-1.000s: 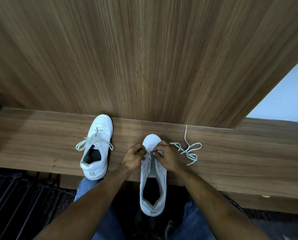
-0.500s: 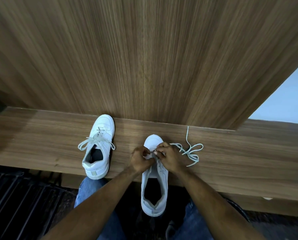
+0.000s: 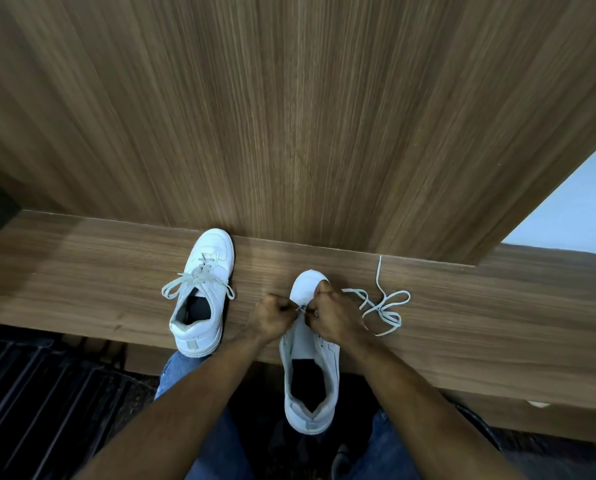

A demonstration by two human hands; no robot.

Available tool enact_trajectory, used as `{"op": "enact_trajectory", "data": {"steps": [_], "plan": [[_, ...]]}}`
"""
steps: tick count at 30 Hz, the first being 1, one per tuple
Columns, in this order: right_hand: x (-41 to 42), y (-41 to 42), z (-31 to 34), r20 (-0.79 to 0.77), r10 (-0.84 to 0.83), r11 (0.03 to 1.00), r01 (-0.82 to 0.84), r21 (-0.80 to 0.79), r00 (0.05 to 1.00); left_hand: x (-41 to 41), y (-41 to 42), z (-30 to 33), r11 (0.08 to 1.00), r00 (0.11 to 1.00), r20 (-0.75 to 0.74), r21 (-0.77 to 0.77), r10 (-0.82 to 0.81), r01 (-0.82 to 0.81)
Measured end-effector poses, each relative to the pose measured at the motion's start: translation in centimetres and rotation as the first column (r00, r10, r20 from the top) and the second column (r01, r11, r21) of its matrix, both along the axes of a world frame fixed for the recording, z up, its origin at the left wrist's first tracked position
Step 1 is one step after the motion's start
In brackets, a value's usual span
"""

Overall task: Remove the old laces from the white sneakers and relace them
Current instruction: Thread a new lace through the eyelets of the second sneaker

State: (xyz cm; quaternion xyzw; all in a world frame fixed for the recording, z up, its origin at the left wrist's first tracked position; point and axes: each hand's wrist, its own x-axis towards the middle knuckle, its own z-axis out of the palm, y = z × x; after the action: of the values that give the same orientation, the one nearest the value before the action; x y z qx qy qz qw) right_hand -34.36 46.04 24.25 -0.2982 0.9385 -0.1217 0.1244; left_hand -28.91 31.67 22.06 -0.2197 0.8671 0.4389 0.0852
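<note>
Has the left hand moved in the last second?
Yes. The left hand has slid a little left, off the sneaker, which stayed on the shelf; its knuckles now lie over bare wood.

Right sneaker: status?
Both hands, left and right, pinching the lace at the sneaker front. Lace mostly loose on the ledge. Nothing blocking.

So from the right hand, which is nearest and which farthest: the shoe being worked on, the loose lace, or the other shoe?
1. Unlaced shoe: directly under the right hand.
2. Loose lace: on the ledge just to its right.
3. Laced shoe: off to the left, beyond the left hand.
</note>
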Motion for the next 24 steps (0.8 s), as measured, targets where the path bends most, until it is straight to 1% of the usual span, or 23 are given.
{"op": "enact_trajectory", "data": {"steps": [2, 6, 13, 16, 18, 20, 21, 24], "plan": [[0.2, -0.2, 1.1, 0.013, 0.004, 0.998, -0.004, 0.056, 1.0, 0.0, -0.1, 0.0, 1.0, 1.0, -0.012, -0.016, -0.026, 0.026], [0.3, -0.6, 1.5, -0.031, -0.019, 0.995, 0.022, 0.099, 0.999, 0.1, -0.1, -0.1, 0.997, 0.998, -0.028, -0.049, -0.061, 0.06], [0.0, -0.3, -1.4, 0.052, -0.193, 0.981, 0.194, -0.018, 0.98, 0.0, 0.0, -0.2, 1.0, 1.0, -0.008, -0.012, -0.022, 0.022], [0.2, 0.0, -1.7, 0.041, -0.158, 0.987, 0.16, -0.028, 0.987, -0.1, -0.1, -0.4, 0.998, 0.999, 0.045, 0.057, 0.002, -0.004], [0.4, 0.1, -2.0, 0.051, -0.148, 0.987, 0.15, -0.048, 0.988, -0.3, -0.2, -0.4, 0.985, 0.997, 0.069, 0.166, 0.03, -0.041], [0.6, 0.0, -2.3, 0.066, -0.159, 0.984, 0.163, -0.072, 0.985, -0.6, -0.4, -0.4, 0.949, 0.992, 0.1, 0.295, 0.082, -0.108], [0.8, -0.1, -2.2, 0.068, -0.173, 0.98, 0.178, -0.086, 0.983, -0.7, -0.5, -0.5, 0.941, 0.99, 0.105, 0.316, 0.09, -0.119], [1.2, -0.6, -2.3, 0.074, -0.233, 0.962, 0.241, -0.129, 0.97, -1.3, -0.6, -0.8, 0.976, 0.997, 0.06, 0.208, 0.056, -0.068]]}}
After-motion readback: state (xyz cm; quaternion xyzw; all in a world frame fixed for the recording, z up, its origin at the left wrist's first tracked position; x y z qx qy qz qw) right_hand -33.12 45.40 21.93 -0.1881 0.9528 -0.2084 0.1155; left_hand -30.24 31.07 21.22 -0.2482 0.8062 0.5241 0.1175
